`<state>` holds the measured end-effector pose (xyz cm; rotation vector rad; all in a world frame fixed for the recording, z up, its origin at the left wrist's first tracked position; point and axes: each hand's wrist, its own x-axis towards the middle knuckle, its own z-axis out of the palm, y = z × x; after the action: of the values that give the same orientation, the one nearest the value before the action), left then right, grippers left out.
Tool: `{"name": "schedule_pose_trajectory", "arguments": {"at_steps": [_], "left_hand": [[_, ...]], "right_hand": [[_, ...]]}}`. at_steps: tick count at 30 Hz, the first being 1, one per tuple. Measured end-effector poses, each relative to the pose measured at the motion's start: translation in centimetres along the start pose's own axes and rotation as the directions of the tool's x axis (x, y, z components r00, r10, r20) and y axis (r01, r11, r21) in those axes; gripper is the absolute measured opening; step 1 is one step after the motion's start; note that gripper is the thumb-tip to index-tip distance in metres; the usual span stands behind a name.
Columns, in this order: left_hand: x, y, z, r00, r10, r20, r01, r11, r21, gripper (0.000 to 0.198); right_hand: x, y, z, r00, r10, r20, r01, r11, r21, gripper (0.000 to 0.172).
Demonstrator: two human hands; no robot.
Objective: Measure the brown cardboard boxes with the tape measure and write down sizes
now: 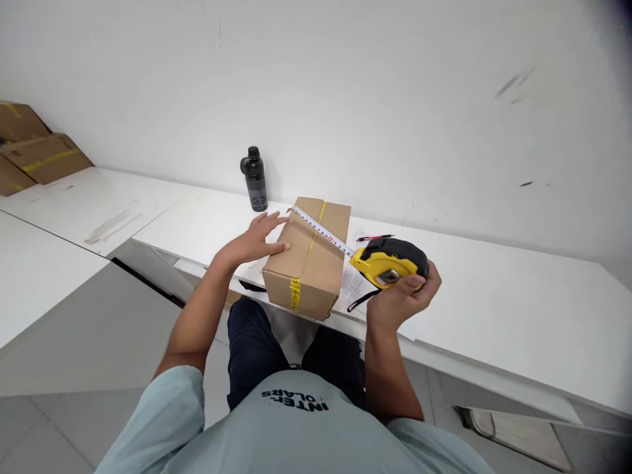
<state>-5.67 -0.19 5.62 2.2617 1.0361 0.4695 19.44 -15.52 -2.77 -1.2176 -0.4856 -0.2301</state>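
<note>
Stretching slantwise over the top of your cardboard box (326, 266) is a white tape blade (322, 230), and the box sits between your two hands at the near edge of the worktop (503, 303). Yellow packing tape (295, 294) runs along its top and down the end facing you. Your left hand (257, 242) has its fingers spread, thumb on the box top near the left edge, the others close to the blade's far end; can't tell if they actually touch the blade. Your right hand (407, 293) has its fingers wrapped around the yellow-and-black tape measure (390, 266), held just off the box's right side, with a black strap (363, 301) dangling left of them. Past those right fingers there's a red-and-black pen (376, 237), and left of them some written paper (352, 284). Beyond your left fingers, a dark bottle (256, 184) stands upright near the wall. Way off to their left, more cartons (47, 155) are stacked.
</note>
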Motion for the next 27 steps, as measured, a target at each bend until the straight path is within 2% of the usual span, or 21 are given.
{"name": "schedule_pose_trajectory", "arguments": {"at_steps": [3,5,8,10,13,16,18,21,24,27], "left_hand": [[-0.2,-0.2,0.9,0.995,-0.034,0.09,0.032,0.999,0.024,0.072],[-0.5,-0.3,1.6,0.998,0.005,0.055,-0.009,0.998,0.06,0.064],[-1.1,0.7,3.2,0.993,0.115,-0.009,-0.111,0.973,0.2,0.06],[-1.9,2.3,4.7,0.992,0.112,-0.055,-0.089,0.946,0.31,0.06],[-3.3,5.5,6.9,0.988,0.013,-0.153,0.053,0.904,0.424,0.058],[-4.1,8.5,8.6,0.981,-0.027,-0.19,0.123,0.848,0.516,0.056],[-4.0,10.0,9.5,0.984,-0.012,-0.178,0.113,0.812,0.572,0.06],[-3.4,12.2,11.0,0.986,0.019,-0.166,0.096,0.749,0.656,0.072],[-2.3,14.4,12.3,0.99,0.054,-0.127,0.055,0.691,0.721,0.085],[-0.6,15.9,12.7,0.993,0.092,-0.069,-0.012,0.681,0.733,0.082]], "right_hand": [[0.9,0.0,0.5,0.995,0.078,-0.054,-0.078,0.997,0.012,0.078],[2.2,0.0,1.2,0.996,0.067,-0.055,-0.066,0.998,0.013,0.08],[3.5,0.0,2.0,0.996,0.084,0.034,-0.082,0.996,-0.047,0.081],[4.0,-0.1,2.1,0.987,0.121,0.103,-0.109,0.987,-0.116,0.082],[4.9,-0.2,1.7,0.965,0.138,0.222,-0.098,0.979,-0.18,0.085],[7.0,-0.7,1.0,0.908,0.126,0.399,-0.022,0.966,-0.256,0.092],[8.7,-1.3,0.7,0.874,0.129,0.469,0.016,0.956,-0.292,0.093],[10.2,-2.6,0.9,0.869,0.08,0.488,0.067,0.959,-0.276,0.088],[10.1,-3.7,1.5,0.862,0.019,0.507,0.165,0.935,-0.314,0.087],[9.2,-4.0,2.0,0.834,-0.003,0.552,0.25,0.894,-0.373,0.088]]}}
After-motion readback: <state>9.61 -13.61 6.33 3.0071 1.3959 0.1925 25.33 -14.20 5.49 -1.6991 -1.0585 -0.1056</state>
